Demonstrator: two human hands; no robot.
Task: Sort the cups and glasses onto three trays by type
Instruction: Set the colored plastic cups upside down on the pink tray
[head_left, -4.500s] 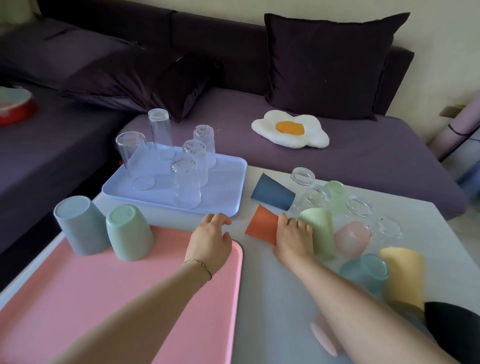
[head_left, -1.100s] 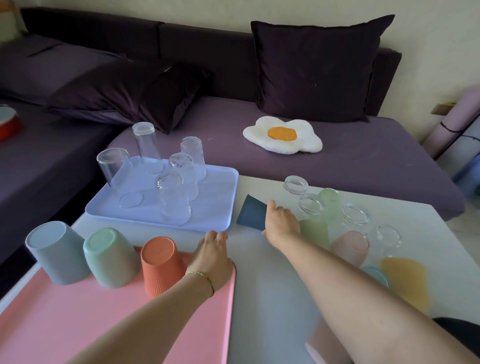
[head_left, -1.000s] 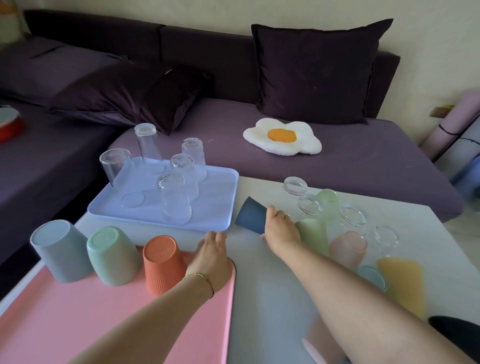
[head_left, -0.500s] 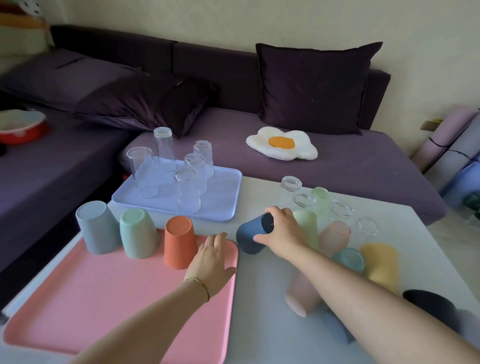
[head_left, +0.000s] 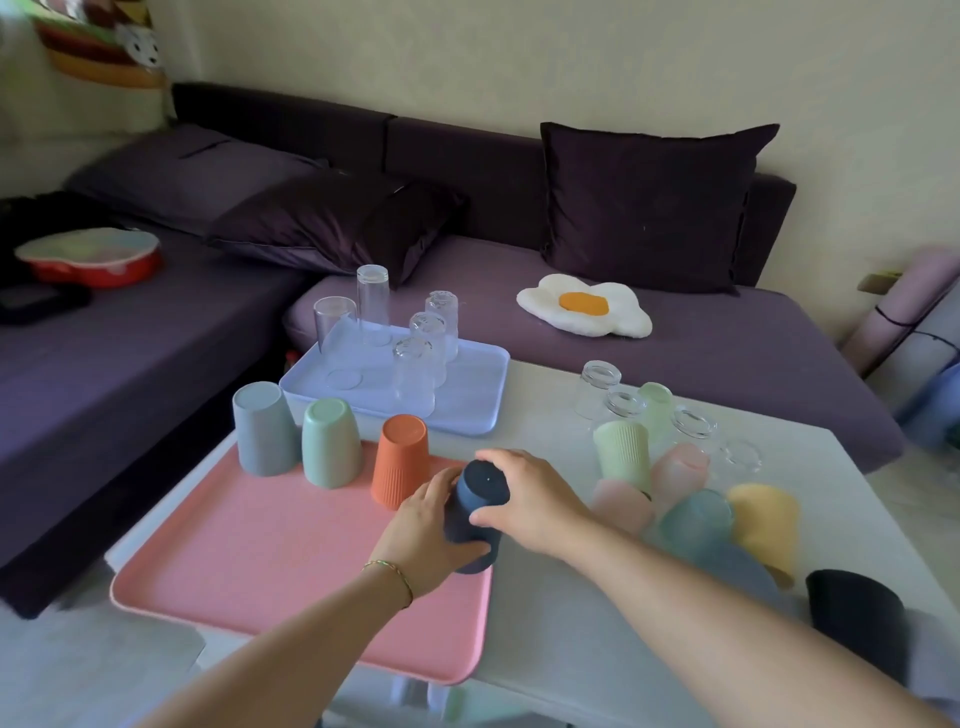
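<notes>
Left hand (head_left: 421, 525) and right hand (head_left: 530, 499) both curl fingers round the navy cup (head_left: 480, 491) (upside down) at the right edge of the pink tray (head_left: 260, 545). Just behind, the orange cup (head_left: 400, 460), green cup (head_left: 331, 441) and grey cup (head_left: 262, 428) stand inverted on it. Farther back, clear glasses (head_left: 413, 379) sit on the blue tray (head_left: 467, 395).

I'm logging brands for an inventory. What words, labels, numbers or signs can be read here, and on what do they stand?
None can be read.
The dark blue cup, the orange cup, the pink tray and the blue tray show no print.
The wall decoration at the top left is too blurred to tell whether it has any lettering.
</notes>
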